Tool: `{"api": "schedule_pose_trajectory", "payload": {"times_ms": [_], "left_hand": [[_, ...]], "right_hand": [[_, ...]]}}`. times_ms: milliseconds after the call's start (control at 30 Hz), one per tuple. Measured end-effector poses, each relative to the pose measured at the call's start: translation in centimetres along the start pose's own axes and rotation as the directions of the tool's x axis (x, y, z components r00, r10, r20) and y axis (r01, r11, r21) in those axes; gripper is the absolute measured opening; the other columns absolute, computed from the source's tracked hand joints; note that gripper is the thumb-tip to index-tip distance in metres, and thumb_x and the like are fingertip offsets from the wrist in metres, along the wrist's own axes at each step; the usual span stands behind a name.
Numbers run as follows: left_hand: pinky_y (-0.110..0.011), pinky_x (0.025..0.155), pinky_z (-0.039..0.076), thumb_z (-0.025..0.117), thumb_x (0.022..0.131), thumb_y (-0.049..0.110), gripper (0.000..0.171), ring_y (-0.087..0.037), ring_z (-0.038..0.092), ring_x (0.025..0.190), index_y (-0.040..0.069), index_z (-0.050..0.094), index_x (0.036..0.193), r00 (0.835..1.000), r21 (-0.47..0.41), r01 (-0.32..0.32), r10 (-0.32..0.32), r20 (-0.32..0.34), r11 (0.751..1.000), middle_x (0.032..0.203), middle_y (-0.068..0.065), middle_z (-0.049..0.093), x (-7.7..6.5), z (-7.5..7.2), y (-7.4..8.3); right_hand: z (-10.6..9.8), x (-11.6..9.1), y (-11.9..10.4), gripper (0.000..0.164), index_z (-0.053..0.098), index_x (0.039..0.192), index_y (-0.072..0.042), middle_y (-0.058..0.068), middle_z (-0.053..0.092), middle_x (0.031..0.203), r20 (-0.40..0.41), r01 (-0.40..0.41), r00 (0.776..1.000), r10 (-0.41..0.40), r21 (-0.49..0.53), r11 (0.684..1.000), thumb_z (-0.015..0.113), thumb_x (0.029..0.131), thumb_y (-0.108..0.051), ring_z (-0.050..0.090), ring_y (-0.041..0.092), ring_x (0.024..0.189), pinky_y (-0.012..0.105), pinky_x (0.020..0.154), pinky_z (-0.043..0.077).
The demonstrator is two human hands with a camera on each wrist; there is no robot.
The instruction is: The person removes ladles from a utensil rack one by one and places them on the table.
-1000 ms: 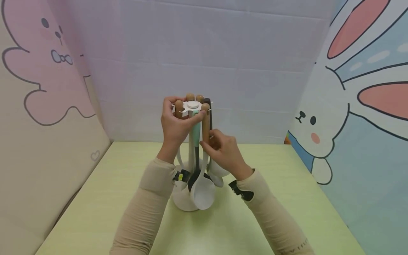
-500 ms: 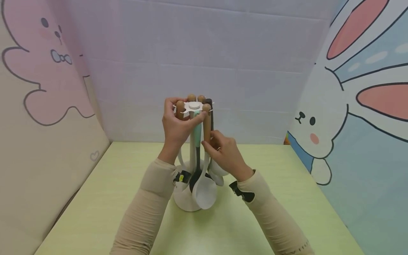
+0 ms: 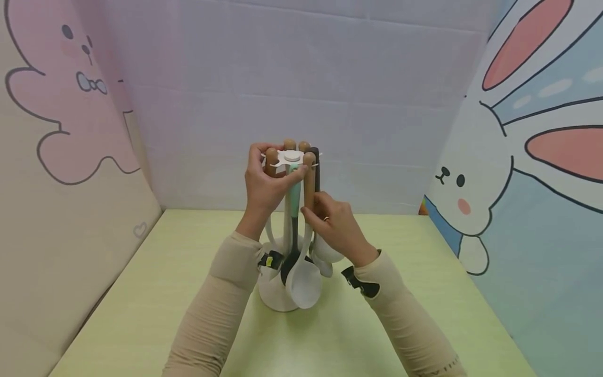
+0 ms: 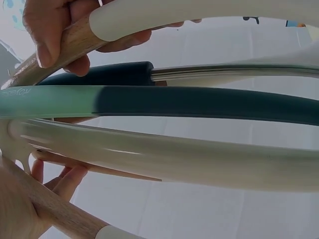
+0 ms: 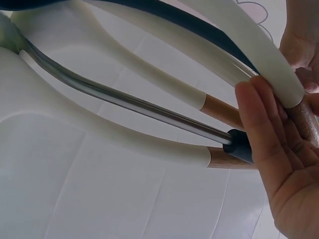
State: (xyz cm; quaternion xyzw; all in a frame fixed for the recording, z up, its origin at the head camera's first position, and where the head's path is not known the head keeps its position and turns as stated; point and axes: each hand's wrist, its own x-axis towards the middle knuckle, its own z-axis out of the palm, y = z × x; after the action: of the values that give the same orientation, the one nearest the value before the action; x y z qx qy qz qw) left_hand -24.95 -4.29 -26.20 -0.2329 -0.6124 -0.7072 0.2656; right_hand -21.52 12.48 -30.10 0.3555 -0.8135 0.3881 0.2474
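Note:
A white utensil rack stands on the table, with several kitchen tools hung around its top. My left hand grips the rack's top, its thumb reaching across to the upper end of a white ladle with a wooden handle. Lower on that handle, my right hand pinches the ladle between thumb and fingers. Beside it hangs a tool with a mint green handle and a dark lower part. In the right wrist view, a metal-shafted tool hangs behind the right hand's fingers.
The pale green table spreads around the rack. A plain light cloth wall stands behind. Side walls carry cartoon drawings, including a rabbit on the right.
The rack, its tools and both hands have shifted slightly to the right in the head view. Both hands keep their holds.

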Motion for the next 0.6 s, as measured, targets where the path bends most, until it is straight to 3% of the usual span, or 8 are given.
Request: {"api": "schedule_pose_trajectory", "payload": {"times_ms": [333,600], "left_hand": [[-0.037,0.086,0.055,0.08,0.078,0.002,0.057,-0.018,0.061,0.101,0.001,0.043,0.122,1.0,0.008,0.013,-0.014,0.018,1.0,0.122,-0.012,0.052,0.24,-0.02,-0.17],[-0.027,0.08,0.054,0.079,0.078,0.002,0.057,-0.015,0.06,0.097,0.002,0.043,0.122,1.0,0.006,0.019,-0.019,0.021,1.0,0.122,-0.012,0.052,0.23,-0.23,-0.41]], "right_hand": [[-0.19,0.48,0.18,0.016,0.06,0.107,0.005,0.009,0.066,0.075,-0.007,0.011,1.0,-0.011,-0.03,0.999,0.064,0.094,-0.004,0.06,0.016,0.06,0.028,0.054,0.048],[-0.25,0.42,-0.06,0.016,0.061,0.107,0.005,0.009,0.066,0.076,-0.012,-0.006,1.0,0.006,-0.042,0.999,0.064,0.095,-0.005,0.061,0.016,0.061,0.03,0.054,0.05]]}}
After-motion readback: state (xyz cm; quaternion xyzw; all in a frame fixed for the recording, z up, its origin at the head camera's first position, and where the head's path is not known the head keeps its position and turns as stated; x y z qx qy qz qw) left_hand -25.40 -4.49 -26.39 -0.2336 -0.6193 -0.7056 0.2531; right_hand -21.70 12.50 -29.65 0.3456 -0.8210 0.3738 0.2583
